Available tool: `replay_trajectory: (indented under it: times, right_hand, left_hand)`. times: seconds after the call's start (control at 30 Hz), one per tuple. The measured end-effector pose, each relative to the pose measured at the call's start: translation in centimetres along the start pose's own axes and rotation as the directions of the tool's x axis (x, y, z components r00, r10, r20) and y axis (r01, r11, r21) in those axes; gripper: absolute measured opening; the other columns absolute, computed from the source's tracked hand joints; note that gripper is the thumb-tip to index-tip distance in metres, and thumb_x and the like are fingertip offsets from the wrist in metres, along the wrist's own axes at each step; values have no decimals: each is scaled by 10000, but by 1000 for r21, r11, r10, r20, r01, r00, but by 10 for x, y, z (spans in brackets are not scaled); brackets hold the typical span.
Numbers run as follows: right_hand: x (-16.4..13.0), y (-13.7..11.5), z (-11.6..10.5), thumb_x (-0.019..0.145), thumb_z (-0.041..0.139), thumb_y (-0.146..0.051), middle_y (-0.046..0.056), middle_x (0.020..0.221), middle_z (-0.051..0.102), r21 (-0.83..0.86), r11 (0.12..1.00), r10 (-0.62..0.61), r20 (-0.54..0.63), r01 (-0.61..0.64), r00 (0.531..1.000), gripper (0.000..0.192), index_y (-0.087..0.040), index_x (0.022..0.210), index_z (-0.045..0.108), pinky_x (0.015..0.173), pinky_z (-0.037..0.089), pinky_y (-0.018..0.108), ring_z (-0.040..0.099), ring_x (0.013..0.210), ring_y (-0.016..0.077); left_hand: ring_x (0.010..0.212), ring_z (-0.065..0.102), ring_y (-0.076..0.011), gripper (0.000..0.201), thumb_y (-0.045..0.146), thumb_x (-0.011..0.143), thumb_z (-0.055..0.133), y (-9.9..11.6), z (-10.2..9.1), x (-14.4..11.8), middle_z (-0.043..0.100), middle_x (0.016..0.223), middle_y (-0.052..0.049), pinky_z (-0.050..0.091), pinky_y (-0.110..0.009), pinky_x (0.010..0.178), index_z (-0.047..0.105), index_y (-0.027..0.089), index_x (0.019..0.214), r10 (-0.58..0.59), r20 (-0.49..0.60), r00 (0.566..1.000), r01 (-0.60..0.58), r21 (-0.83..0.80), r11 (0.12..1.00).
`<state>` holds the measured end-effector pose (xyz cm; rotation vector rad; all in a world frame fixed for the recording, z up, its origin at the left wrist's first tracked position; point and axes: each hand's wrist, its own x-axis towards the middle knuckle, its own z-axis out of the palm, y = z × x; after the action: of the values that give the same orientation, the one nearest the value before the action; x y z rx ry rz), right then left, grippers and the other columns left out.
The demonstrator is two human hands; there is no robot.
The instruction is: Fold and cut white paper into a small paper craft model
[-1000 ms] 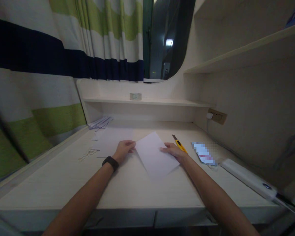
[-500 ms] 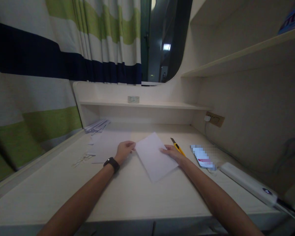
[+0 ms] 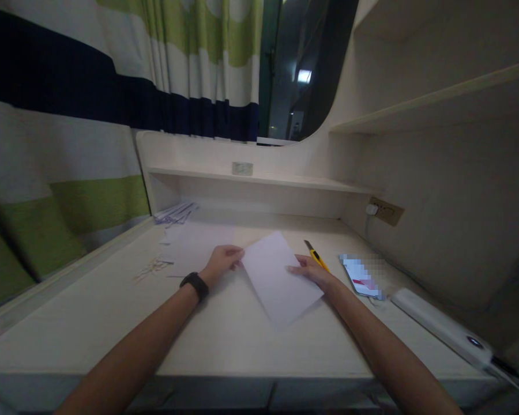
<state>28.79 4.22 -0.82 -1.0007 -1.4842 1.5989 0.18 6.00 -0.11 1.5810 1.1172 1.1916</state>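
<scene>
Between my two hands a white sheet of paper [image 3: 274, 282] is held at an angle, just over the desk. My left hand [image 3: 223, 263], with a black watch on its wrist, pinches the sheet's left corner between thumb and fingers. At the right edge, my right hand [image 3: 310, 270] grips the paper, thumb on top and fingers hidden partly beneath. A yellow utility knife [image 3: 316, 258] with its blade out lies just beyond my right hand. More white paper [image 3: 199, 242] lies flat beyond my left hand.
Folded paper strips [image 3: 177, 213] are piled at the back left, with small tan strips [image 3: 153, 268] nearer. On the right lie a phone [image 3: 360, 276] and a long white power strip [image 3: 441, 328]. A roll of clear tape [image 3: 242, 168] sits on the low shelf [image 3: 285, 181].
The camera view has shifted slightly, moving the scene a little to the right. Both hands still hold the sheet, with little other movement visible.
</scene>
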Motion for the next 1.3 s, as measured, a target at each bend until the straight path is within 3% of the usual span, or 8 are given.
replay_trajectory:
  times: [0.17, 0.33, 0.67, 0.9, 1.13, 1.3]
  right_hand:
    - [-2, -3, 4, 651, 732, -316, 102, 983, 678, 8, 1000, -15, -15, 15, 1000, 550, -174, 1151, 556, 579, 495, 286, 653, 683, 197]
    - [-7, -9, 9, 678, 713, -290, 88, 1071, 652, 43, 998, -39, 39, 37, 998, 579, -225, 1217, 511, 604, 498, 294, 656, 743, 202]
    - [-4, -2, 2, 683, 714, -301, 99, 963, 683, 45, 999, -16, 44, 14, 999, 500, -168, 1145, 575, 615, 489, 297, 649, 697, 188]
    - [-9, -7, 1, 660, 726, -278, 93, 1037, 667, 77, 997, -19, 82, 13, 996, 623, -208, 1243, 516, 634, 483, 287, 649, 731, 184]
    - [-1, -2, -5, 646, 694, -175, 78, 927, 699, 67, 997, 43, -44, -40, 998, 431, -179, 1075, 657, 597, 447, 246, 618, 659, 139]
    - [-1, -6, 12, 662, 620, -151, 53, 842, 705, 29, 1000, 14, -205, -8, 979, 411, -203, 1067, 666, 576, 431, 253, 603, 635, 142]
  left_hand:
    - [556, 543, -110, 300, 365, 703, 677, -2, -4, -1, 639, 661, -66, 394, -215, 511, 685, 85, 810, -39, 46, 998, 44, -116, 992]
    - [639, 571, -119, 321, 351, 691, 697, -4, -6, -1, 660, 785, -91, 433, -223, 577, 679, 86, 870, -75, 67, 995, 88, -210, 974]
    - [565, 580, -132, 354, 326, 653, 727, -5, -9, 1, 658, 725, -100, 440, -234, 514, 666, 60, 877, -76, 104, 992, 90, -140, 986]
    - [669, 606, -138, 335, 285, 697, 695, -11, -13, 4, 668, 849, -119, 454, -225, 577, 653, 80, 958, -83, 130, 988, 110, -216, 970]
    - [703, 633, -147, 378, 277, 693, 710, -12, -10, 4, 667, 867, -104, 469, -239, 630, 594, 117, 1015, -125, 73, 989, 140, -260, 955]
    - [703, 648, -160, 388, 395, 737, 673, -6, -6, 2, 669, 864, -87, 477, -261, 623, 480, 189, 1003, -125, 57, 991, 136, -337, 932]
